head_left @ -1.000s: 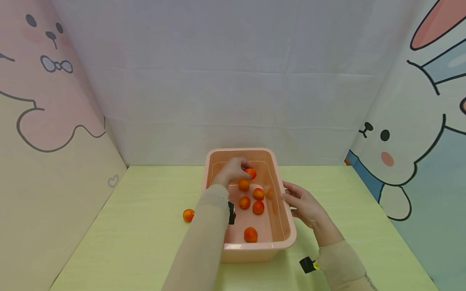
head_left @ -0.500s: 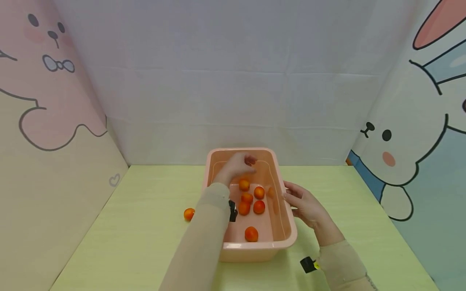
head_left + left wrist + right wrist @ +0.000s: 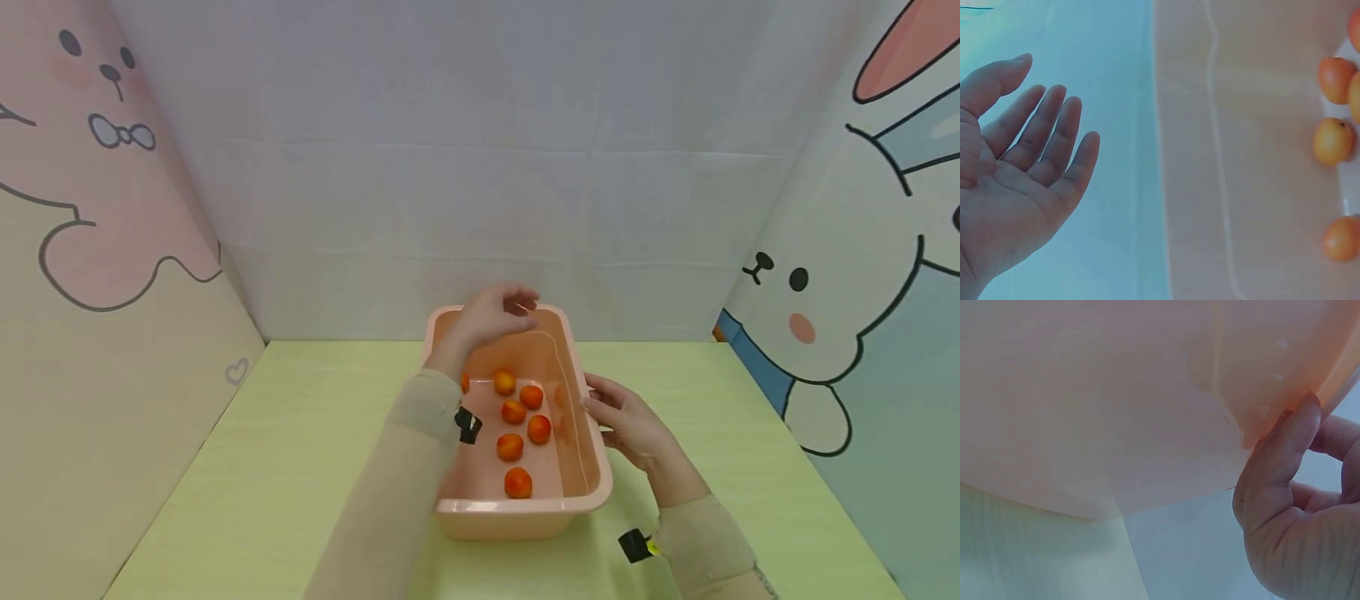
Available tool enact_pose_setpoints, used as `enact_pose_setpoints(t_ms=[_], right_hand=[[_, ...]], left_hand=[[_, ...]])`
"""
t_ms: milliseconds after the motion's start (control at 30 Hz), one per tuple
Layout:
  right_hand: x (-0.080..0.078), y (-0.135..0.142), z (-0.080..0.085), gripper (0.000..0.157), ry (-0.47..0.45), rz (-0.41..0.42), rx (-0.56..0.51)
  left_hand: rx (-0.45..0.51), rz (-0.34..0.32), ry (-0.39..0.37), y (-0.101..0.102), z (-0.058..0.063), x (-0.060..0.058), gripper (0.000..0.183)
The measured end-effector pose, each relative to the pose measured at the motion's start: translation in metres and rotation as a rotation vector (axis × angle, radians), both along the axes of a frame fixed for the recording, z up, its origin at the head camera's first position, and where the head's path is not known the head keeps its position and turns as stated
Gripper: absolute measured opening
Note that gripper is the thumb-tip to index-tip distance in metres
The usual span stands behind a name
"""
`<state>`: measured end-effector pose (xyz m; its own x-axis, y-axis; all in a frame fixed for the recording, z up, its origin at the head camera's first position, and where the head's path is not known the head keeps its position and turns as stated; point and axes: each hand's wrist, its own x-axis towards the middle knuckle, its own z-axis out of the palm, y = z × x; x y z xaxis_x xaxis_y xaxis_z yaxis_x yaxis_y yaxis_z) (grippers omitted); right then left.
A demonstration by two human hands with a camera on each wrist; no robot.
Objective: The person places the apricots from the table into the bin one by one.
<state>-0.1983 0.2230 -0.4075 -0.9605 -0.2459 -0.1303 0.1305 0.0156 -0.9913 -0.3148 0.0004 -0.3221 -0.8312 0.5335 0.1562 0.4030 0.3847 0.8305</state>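
Observation:
Over the far end of a pink plastic tub (image 3: 502,507), my left hand (image 3: 495,317) is raised with its fingers spread and nothing in it. The left wrist view shows the palm of the left hand (image 3: 1029,169) beside the tub's wall. Several small, round orange fruits lie loose on the tub's floor, one fruit (image 3: 518,482) closest to the near wall and another fruit (image 3: 505,382) toward the far end. My right hand (image 3: 630,421) holds the tub's right rim with thumb and fingers; the thumb (image 3: 1291,450) meets it in the right wrist view.
The tub stands on a pale yellow-green table (image 3: 322,417). Close behind it rises a white cloth wall (image 3: 480,192). Side panels carry cartoon animals, a rabbit (image 3: 817,300) on the right.
My left hand has let go of a fruit inside the tub and risen toward the far rim. Fruits in the tub have shifted. The table fruit at left is now hidden; my right hand stays put.

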Motion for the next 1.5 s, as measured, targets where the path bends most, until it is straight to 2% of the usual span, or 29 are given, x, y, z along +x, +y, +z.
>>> enact_pose_setpoints(t_ms=[200, 500, 600, 700, 800, 933, 1100, 1333, 1500], right_hand=[[0.002, 0.001, 0.0, 0.058, 0.002, 0.009, -0.003], [0.003, 0.004, 0.002, 0.058, -0.012, 0.006, 0.006], [0.003, 0.004, 0.003, 0.058, -0.016, 0.009, 0.001], [0.004, 0.005, 0.003, 0.058, -0.021, 0.006, 0.005], [0.004, 0.005, 0.003, 0.058, -0.022, -0.002, 0.012], [0.004, 0.005, 0.003, 0.058, -0.021, -0.005, 0.005], [0.004, 0.005, 0.002, 0.058, -0.016, -0.002, -0.006], [0.003, 0.005, 0.0, 0.058, -0.018, 0.005, -0.011], [0.003, 0.006, 0.0, 0.058, -0.018, 0.002, -0.012]], left_hand=[[0.003, -0.03, 0.103, -0.011, 0.028, 0.015, 0.04], [0.024, -0.036, 0.233, -0.034, 0.074, 0.036, 0.039], [0.041, -0.043, 0.283, -0.046, 0.084, 0.041, 0.041], [0.06, -0.038, 0.319, -0.058, 0.089, 0.044, 0.041], [0.065, -0.019, 0.345, -0.07, 0.09, 0.045, 0.041], [0.07, 0.012, 0.351, -0.086, 0.084, 0.044, 0.041], [0.102, 0.053, 0.299, -0.106, 0.074, 0.045, 0.04], [0.107, 0.128, 0.228, -0.127, 0.071, 0.063, 0.039], [0.114, 0.192, 0.185, -0.143, 0.052, 0.063, 0.039]])
